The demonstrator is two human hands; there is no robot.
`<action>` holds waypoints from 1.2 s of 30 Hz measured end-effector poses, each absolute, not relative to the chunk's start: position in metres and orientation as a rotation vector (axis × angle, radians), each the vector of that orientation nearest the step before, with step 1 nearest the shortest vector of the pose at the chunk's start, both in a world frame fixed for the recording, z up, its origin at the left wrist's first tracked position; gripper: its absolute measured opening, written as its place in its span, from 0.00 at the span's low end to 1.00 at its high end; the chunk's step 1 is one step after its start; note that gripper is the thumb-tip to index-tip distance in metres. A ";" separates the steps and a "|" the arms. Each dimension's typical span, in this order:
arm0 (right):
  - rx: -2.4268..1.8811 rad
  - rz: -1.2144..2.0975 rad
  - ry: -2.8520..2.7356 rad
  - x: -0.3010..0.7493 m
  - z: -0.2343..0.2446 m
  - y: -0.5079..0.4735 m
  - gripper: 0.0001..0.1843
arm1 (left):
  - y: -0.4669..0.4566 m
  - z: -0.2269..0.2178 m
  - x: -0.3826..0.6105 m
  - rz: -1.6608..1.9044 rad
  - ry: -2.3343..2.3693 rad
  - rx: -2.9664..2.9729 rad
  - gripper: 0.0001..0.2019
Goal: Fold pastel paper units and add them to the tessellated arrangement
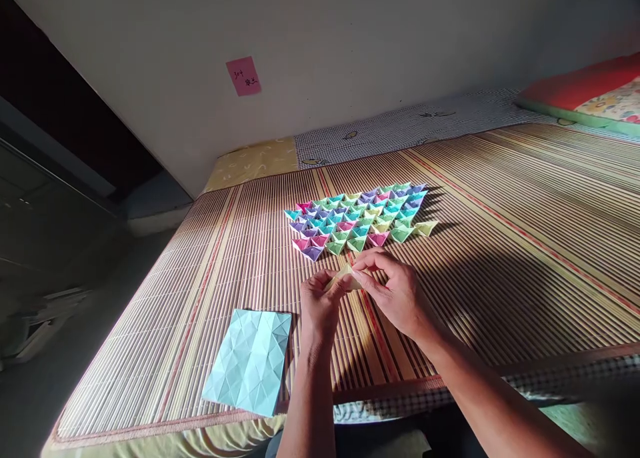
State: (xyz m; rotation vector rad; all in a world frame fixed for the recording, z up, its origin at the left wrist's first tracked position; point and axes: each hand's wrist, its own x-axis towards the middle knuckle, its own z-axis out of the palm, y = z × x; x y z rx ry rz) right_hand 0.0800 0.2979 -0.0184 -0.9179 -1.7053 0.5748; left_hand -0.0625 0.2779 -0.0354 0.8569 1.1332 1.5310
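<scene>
My left hand point(320, 303) and my right hand point(395, 288) meet over the striped bamboo mat point(500, 245), both pinching a small pale yellow folded paper piece point(346, 276) between their fingertips. Just beyond the hands lie several small folded paper boats point(360, 217) in pink, purple, teal, green and yellow, packed in rows that form a block. To the left of my left forearm a light teal creased sheet of paper point(250, 361) lies flat near the mat's front edge.
The mat covers a bed against a white wall bearing a pink sticky note point(243, 76). A checked sheet point(410, 128) and yellow cloth point(255, 161) show behind the mat. A red and floral pillow point(595, 91) lies at the far right. The floor drops away at left.
</scene>
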 end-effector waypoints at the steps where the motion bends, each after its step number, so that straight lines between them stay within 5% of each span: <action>1: -0.925 0.622 -1.700 0.081 -0.019 0.298 0.04 | 0.277 -0.035 -0.063 1.530 1.133 0.868 0.15; 36: -0.887 0.727 -1.724 0.086 -0.011 0.296 0.06 | 0.272 -0.019 -0.069 1.348 0.996 0.854 0.19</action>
